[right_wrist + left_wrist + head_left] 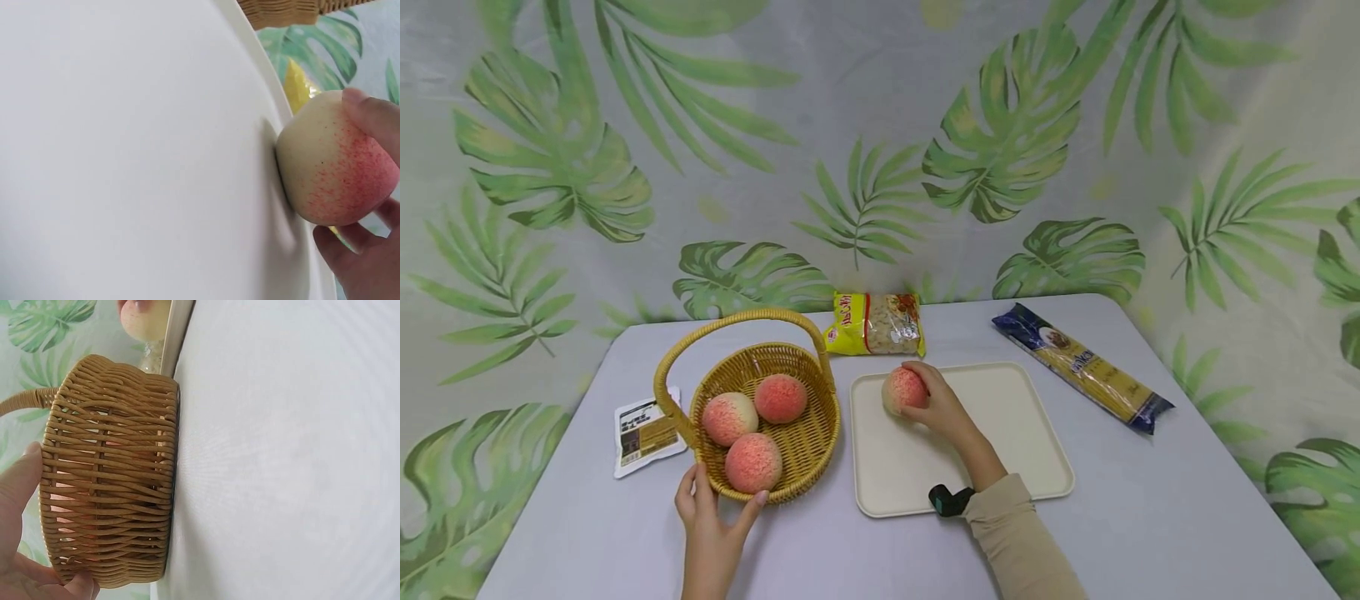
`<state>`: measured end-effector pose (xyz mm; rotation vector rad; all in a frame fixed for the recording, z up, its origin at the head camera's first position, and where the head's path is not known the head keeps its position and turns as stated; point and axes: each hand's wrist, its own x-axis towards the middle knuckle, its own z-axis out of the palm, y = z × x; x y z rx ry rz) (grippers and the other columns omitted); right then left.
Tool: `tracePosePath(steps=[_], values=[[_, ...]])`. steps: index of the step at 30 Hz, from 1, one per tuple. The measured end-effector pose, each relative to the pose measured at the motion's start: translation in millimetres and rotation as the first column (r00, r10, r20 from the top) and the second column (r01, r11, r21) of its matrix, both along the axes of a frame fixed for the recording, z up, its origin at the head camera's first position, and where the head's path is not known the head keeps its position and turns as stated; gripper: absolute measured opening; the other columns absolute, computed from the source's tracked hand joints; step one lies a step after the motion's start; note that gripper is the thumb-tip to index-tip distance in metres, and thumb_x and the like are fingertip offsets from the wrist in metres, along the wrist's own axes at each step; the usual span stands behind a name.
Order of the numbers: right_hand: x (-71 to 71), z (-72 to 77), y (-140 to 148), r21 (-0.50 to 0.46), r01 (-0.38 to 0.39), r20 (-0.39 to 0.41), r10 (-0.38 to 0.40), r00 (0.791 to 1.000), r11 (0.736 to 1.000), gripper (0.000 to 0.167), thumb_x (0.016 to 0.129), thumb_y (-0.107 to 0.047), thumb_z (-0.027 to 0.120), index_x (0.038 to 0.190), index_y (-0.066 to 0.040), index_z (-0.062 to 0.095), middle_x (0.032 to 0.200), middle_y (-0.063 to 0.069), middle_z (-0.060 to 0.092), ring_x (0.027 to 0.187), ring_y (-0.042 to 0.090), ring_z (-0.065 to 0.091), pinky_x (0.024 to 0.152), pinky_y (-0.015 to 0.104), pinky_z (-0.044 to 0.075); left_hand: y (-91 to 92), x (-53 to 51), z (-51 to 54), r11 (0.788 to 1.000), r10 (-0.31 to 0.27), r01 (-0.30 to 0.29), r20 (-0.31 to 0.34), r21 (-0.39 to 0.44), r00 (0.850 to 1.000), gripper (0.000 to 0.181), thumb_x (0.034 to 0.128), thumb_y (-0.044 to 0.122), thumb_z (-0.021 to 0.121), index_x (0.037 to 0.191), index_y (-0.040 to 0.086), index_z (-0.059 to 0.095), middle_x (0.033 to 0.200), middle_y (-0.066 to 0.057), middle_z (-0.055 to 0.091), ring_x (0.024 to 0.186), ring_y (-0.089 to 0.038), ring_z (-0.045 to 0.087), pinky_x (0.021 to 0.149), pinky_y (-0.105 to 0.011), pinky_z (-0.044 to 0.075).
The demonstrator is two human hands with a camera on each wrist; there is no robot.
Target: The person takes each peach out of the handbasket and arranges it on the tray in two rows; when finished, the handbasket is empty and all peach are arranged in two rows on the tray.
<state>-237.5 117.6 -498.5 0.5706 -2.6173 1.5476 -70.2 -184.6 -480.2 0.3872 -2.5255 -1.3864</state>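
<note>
A round wicker basket [820,450] with a tall arched handle stands on the left part of the table. Inside lie three pink-and-cream peaches, one of them a deeper-pink peach [781,398]. My left hand [711,517] grips the basket's near rim, thumb and fingers spread apart along it. Over the left part of a cream rectangular tray [992,433], my right hand [938,404] holds another peach [334,165] between thumb and fingers. In the right wrist view this peach is at the tray surface; whether it bears on it, I cannot tell.
Behind the tray lies a yellow-and-clear food bag [880,325]. A blue-ended spaghetti pack [1082,367] lies slanted at the right. Left of the basket is a flat white pouch [643,433], partly behind the handle. A leaf-patterned cloth [880,167] hangs behind the table.
</note>
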Motion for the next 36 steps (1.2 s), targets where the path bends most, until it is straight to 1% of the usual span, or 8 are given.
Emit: tracePosePath(steps=[4, 9, 15, 19, 23, 28, 31, 36], values=[[-0.1, -0.2, 1, 0.002, -0.007, 0.008, 0.007, 1.000, 1.000, 0.073, 0.069, -0.003, 0.077, 0.132, -0.007, 0.041, 0.134, 0.015, 0.036, 0.123, 0.029, 0.034, 0.101, 0.045, 0.032, -0.4, 0.4, -0.8, 1.000, 0.000, 0.000, -0.011, -0.001, 1.000, 0.101, 0.0768, 0.027, 0.072, 0.141, -0.006, 0.002, 0.138, -0.026, 0.002, 0.125, -0.043, 0.020, 0.098, -0.053, 0.029], [3.0, 4.7, 2, 0.026, 0.009, -0.046, -0.008, 0.999, 1.000, 0.074, 0.072, -0.011, 0.075, 0.135, -0.007, 0.036, 0.136, 0.017, 0.034, 0.125, 0.031, 0.029, 0.102, 0.049, 0.028, -0.7, 0.6, -1.8, 1.000, 0.001, -0.001, -0.024, -0.006, 1.000, 0.101, 0.0765, 0.026, 0.073, 0.141, -0.006, 0.003, 0.137, -0.026, 0.002, 0.125, -0.043, 0.020, 0.098, -0.053, 0.029], [15.5, 31.2, -8, 0.011, 0.018, -0.166, -0.015, 0.986, 1.000, 0.072, 0.077, -0.026, 0.071, 0.137, -0.012, 0.034, 0.139, 0.011, 0.033, 0.128, 0.027, 0.026, 0.101, 0.053, 0.027, -0.9, 0.6, -1.7, 1.000, 0.004, -0.004, -0.007, -0.004, 1.000, 0.101, 0.0770, 0.028, 0.072, 0.141, -0.006, 0.001, 0.138, -0.026, 0.002, 0.125, -0.043, 0.021, 0.098, -0.054, 0.030], [27.9, 51.1, -21, -0.012, -0.012, -0.215, 0.009, 0.977, 1.000, 0.070, 0.078, -0.030, 0.070, 0.137, -0.016, 0.035, 0.140, 0.007, 0.033, 0.130, 0.023, 0.023, 0.103, 0.052, 0.025, -0.8, 0.5, -1.4, 1.000, 0.001, -0.001, -0.005, 0.000, 1.000, 0.101, 0.0771, 0.029, 0.072, 0.141, -0.006, 0.001, 0.138, -0.025, 0.001, 0.125, -0.043, 0.020, 0.099, -0.053, 0.029], [39.4, 68.7, -39, 0.004, -0.091, -0.279, 0.089, 0.956, 0.996, 0.069, 0.079, -0.031, 0.069, 0.138, -0.019, 0.035, 0.141, 0.002, 0.033, 0.130, 0.018, 0.022, 0.104, 0.050, 0.024, 0.0, 0.3, -0.1, 1.000, -0.001, 0.001, 0.000, 0.006, 1.000, 0.101, 0.0772, 0.028, 0.072, 0.141, -0.007, 0.001, 0.138, -0.025, 0.001, 0.125, -0.043, 0.020, 0.099, -0.052, 0.029], [49.2, 79.9, -66, 0.072, -0.185, -0.352, 0.199, 0.915, 0.980, 0.070, 0.079, -0.030, 0.069, 0.137, -0.013, 0.035, 0.139, -0.001, 0.035, 0.127, 0.016, 0.030, 0.102, 0.044, 0.032, 0.9, 0.0, 1.9, 1.000, -0.006, 0.006, 0.014, 0.013, 1.000, 0.101, 0.0778, 0.029, 0.071, 0.141, -0.007, 0.000, 0.139, -0.024, 0.000, 0.126, -0.042, 0.019, 0.100, -0.052, 0.028], [51.4, 77.5, -83, 0.119, -0.223, -0.371, 0.252, 0.894, 0.967, 0.070, 0.079, -0.031, 0.069, 0.136, -0.012, 0.036, 0.138, 0.000, 0.037, 0.126, 0.014, 0.031, 0.102, 0.037, 0.032, 0.6, 0.1, 2.2, 1.000, -0.004, 0.004, 0.011, 0.011, 1.000, 0.101, 0.0779, 0.028, 0.071, 0.141, -0.007, 0.001, 0.139, -0.025, 0.000, 0.126, -0.042, 0.019, 0.099, -0.052, 0.028], [50.5, 64.3, -108, 0.151, -0.318, -0.372, 0.352, 0.859, 0.936, 0.071, 0.079, -0.030, 0.070, 0.137, -0.009, 0.036, 0.136, 0.004, 0.039, 0.125, 0.015, 0.032, 0.104, 0.032, 0.030, -0.1, 0.7, 1.5, 1.000, 0.001, -0.001, 0.009, 0.007, 1.000, 0.100, 0.0777, 0.027, 0.072, 0.140, -0.008, 0.002, 0.139, -0.025, 0.001, 0.125, -0.043, 0.020, 0.099, -0.053, 0.029]])
